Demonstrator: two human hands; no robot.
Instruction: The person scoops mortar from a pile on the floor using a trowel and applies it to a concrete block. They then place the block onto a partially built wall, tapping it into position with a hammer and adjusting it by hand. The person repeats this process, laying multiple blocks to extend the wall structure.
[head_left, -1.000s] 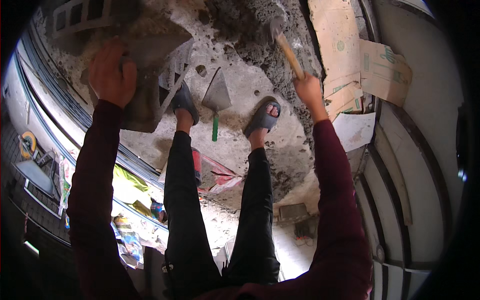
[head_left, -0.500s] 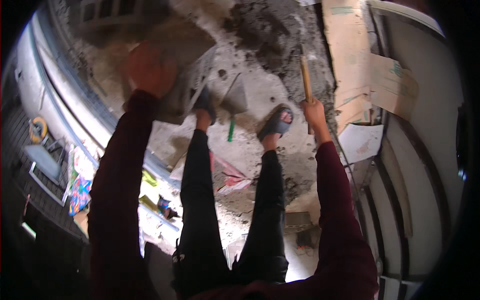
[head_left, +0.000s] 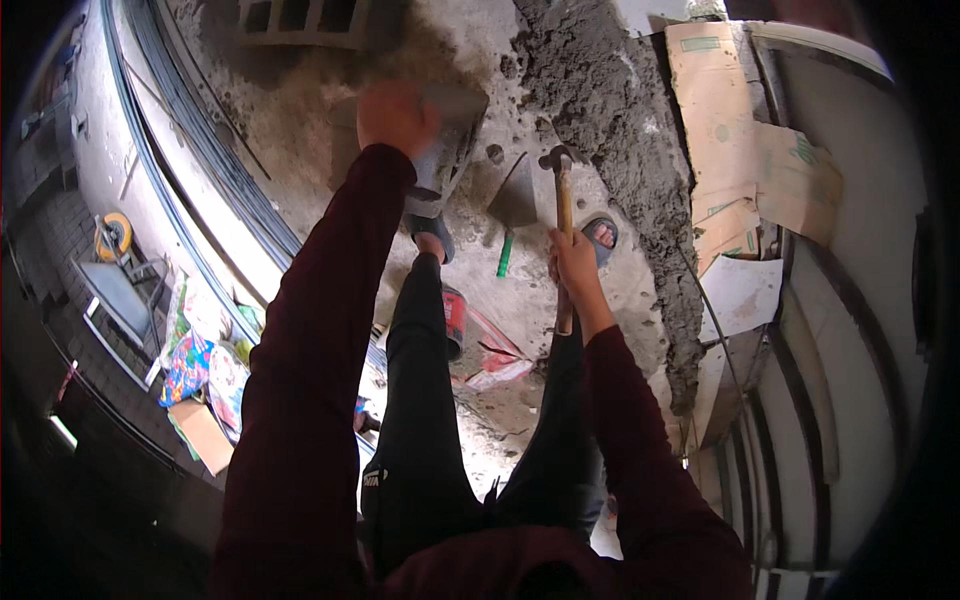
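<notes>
My left hand (head_left: 397, 118) is closed on a grey concrete block (head_left: 455, 135), which hangs tilted above the floor beside my left foot; its fingers are mostly hidden behind the back of the hand. Closed round the wooden handle of a hammer (head_left: 565, 200) is my right hand (head_left: 576, 262). The hammer's dark metal head points away from me, near the edge of a strip of wet mortar (head_left: 610, 100). Between the two hands a trowel (head_left: 515, 200) with a green handle lies on the floor.
Another hollow block (head_left: 300, 22) rests at the far left. Cardboard sheets (head_left: 715, 130) lie right of the mortar, beside a pale ribbed surface. A red-and-black bucket (head_left: 453, 320) and a torn red-and-white bag (head_left: 497, 362) are near my legs. Long dark rods (head_left: 215, 160) run along the left.
My left hand has moved right with the block. My right hand has brought the hammer leftward, nearer the trowel. The view has also shifted.
</notes>
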